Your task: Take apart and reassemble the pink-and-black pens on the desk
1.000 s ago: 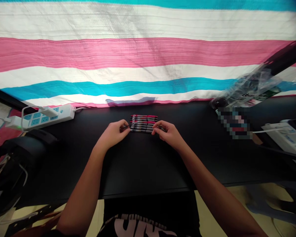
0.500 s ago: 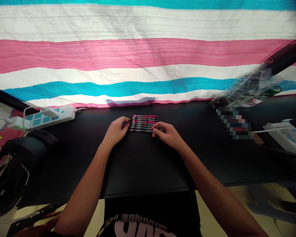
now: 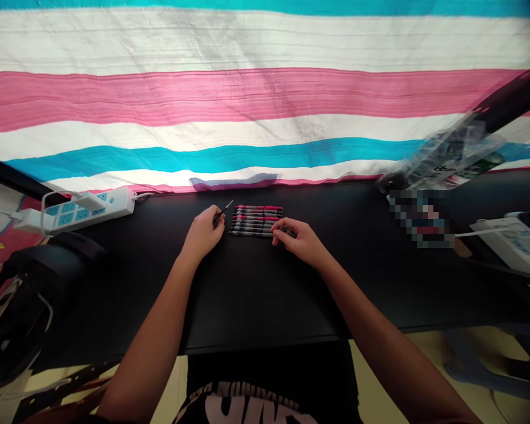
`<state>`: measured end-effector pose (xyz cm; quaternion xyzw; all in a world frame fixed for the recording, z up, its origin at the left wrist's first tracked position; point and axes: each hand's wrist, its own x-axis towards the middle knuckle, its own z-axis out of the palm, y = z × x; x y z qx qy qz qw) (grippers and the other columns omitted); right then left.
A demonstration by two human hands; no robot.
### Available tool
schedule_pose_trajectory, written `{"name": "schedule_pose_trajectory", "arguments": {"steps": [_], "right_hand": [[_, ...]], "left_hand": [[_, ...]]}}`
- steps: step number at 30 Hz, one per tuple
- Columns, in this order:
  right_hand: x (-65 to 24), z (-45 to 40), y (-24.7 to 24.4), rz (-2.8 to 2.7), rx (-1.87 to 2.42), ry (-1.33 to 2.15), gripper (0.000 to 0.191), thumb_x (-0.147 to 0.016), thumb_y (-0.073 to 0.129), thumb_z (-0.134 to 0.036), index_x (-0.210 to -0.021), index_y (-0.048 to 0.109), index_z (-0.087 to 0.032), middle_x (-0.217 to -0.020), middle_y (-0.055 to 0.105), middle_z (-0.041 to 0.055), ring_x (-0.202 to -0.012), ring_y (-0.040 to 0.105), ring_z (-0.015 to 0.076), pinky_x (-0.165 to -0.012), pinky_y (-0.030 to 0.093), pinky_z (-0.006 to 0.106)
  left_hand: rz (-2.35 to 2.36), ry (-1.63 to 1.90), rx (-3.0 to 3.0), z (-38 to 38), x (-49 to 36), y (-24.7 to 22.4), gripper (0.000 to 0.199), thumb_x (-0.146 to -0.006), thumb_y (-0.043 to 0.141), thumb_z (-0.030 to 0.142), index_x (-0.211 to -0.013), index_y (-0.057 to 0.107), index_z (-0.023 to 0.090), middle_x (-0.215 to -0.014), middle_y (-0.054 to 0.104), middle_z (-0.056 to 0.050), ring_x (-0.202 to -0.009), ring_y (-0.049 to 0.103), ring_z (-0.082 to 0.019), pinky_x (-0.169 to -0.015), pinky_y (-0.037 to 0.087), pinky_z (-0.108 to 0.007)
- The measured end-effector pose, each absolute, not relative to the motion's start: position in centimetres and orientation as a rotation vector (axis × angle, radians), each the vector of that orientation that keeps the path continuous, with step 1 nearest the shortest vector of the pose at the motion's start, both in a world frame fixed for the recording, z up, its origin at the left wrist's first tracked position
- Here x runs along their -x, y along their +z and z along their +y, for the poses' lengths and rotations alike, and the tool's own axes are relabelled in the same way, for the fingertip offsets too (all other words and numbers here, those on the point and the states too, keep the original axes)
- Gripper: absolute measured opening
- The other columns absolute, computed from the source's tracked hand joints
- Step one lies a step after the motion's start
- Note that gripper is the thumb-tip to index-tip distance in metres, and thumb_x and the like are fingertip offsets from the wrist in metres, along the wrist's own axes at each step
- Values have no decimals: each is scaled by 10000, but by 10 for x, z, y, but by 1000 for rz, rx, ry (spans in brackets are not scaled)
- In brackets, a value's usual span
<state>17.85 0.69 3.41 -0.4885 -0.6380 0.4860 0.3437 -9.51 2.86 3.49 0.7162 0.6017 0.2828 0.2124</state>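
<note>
Several pens (image 3: 256,215), some with red parts and others grey and black, lie side by side in a row on the black table (image 3: 265,288). To the left of the row, my left hand (image 3: 205,231) is closed around a slim dark pen (image 3: 223,211), its pale tip pointing up and right. My right hand (image 3: 298,238) rests at the row's right end, fingers curled, thumb and forefinger on the end of the nearest grey pen (image 3: 249,234). That pen's right end is hidden behind the fingertips.
A white power strip (image 3: 92,209) with plugs sits at the back left, above a black strapped object (image 3: 66,265). Clear plastic packaging (image 3: 450,156), a blurred-out item (image 3: 421,219) and another white power strip (image 3: 516,244) are on the right. Behind hangs a striped sheet (image 3: 265,94).
My left hand has drawn back slightly left from the row, with its pen now tilted upward. The nearest pen has shifted slightly left. My right hand has barely moved.
</note>
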Motion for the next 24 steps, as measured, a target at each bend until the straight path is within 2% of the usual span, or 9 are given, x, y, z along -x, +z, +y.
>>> {"name": "schedule_pose_trajectory", "arguments": {"steps": [4, 9, 14, 19, 24], "right_hand": [[-178, 7, 34, -1670, 1263, 1258, 205, -904, 603, -391, -928, 668, -198, -745, 705, 30, -513, 453, 110, -495, 358, 250], [-178, 7, 34, -1686, 1282, 1236, 192, -907, 597, -377, -913, 665, -198, -738, 707, 25, -525, 466, 112, -512, 367, 253], [-179, 8, 34, -1703, 1293, 1228, 198, -913, 586, -370, -927, 660, -187, -742, 709, 28, -522, 455, 107, -513, 362, 247], [-179, 9, 32, -1723, 1308, 1223, 189, -918, 577, -355, -931, 659, -185, -751, 714, 25, -526, 457, 103, -529, 369, 248], [-178, 9, 30, -1730, 1308, 1216, 186, -918, 578, -352, -936, 661, -187, -753, 716, 24, -537, 478, 109, -536, 377, 252]], "left_hand": [[1748, 721, -2014, 29, 93, 34, 136, -830, 634, 247, -828, 502, 214, -928, 641, -39, -770, 562, -183, -692, 412, -288], [1919, 622, -2015, 27, 94, 38, 195, -844, 649, 254, -788, 466, 218, -891, 582, -44, -758, 539, -199, -658, 369, -294], [2065, 514, -1919, 25, 101, 44, 232, -839, 687, 305, -782, 480, 216, -885, 592, -47, -749, 550, -201, -644, 360, -295], [2048, 449, -1907, 26, 106, 46, 159, -843, 656, 229, -798, 503, 213, -855, 637, -42, -789, 596, -205, -674, 392, -295], [1967, 493, -1967, 27, 108, 43, 155, -815, 600, 142, -762, 477, 218, -789, 626, -34, -746, 586, -200, -677, 395, -298]]}}
